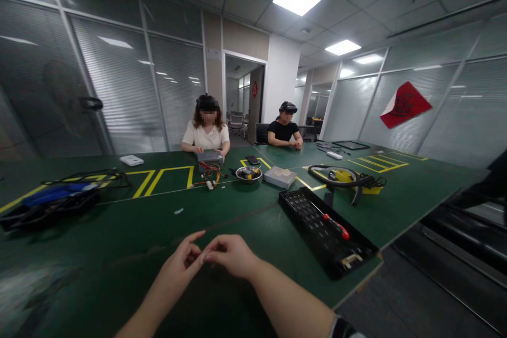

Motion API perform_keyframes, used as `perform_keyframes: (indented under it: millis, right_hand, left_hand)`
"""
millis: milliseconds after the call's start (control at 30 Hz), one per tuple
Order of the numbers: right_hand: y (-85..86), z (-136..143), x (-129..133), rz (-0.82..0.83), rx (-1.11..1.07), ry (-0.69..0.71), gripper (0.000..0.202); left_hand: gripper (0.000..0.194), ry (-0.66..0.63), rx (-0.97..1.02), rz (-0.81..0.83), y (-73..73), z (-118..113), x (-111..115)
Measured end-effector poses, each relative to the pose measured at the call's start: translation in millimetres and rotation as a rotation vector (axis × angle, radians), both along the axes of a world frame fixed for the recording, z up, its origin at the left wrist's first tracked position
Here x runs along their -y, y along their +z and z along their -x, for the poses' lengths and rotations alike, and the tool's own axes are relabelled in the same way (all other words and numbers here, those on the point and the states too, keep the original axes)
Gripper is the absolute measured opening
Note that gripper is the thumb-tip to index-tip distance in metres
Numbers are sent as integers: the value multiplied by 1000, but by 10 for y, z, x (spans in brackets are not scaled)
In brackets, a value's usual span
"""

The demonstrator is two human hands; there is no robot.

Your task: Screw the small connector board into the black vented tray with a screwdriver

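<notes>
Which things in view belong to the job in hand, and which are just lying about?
Probably in the work:
left hand and right hand, fingertips meeting, any held item unclear
black tray
red-handled screwdriver

Probably lying about:
metal bowl
silver box
blue item with cables
white scrap

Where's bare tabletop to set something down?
Bare green tabletop: a wide patch between the left hand and the blue item, and a strip between the right hand and the black tray. Crowded: beyond the hands, where the wire bundle, metal bowl and silver box sit close together.
</notes>
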State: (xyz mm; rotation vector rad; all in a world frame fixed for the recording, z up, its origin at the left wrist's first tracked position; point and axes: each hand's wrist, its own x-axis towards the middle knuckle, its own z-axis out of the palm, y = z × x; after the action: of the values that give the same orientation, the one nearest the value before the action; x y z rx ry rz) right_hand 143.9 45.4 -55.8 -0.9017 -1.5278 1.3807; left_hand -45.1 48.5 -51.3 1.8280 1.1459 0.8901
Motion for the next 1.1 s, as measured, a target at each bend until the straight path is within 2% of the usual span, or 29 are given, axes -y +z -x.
perform_keyframes:
  millis: [233, 467, 667, 867, 1100]
  right_hand:
    - [49, -45, 13, 14, -5, 50, 44]
    - [78, -32, 33, 58, -20, 72, 48]
    - [32, -35, -9, 68, -19, 90, 48]
    - [10, -34, -17, 76, -18, 151, 54]
    - [97, -63, 40, 84, -24, 203, 54]
  left_hand:
    - [64, -71, -121, -20, -7, 18, 33]
    - [58, -96, -124, -20, 31, -3, 66]
    - [55, -119, -125, -16, 77, -3, 92]
    - [55, -125, -101, 5, 38, 16, 43]
    - [49, -127, -109, -49, 3, 40, 12]
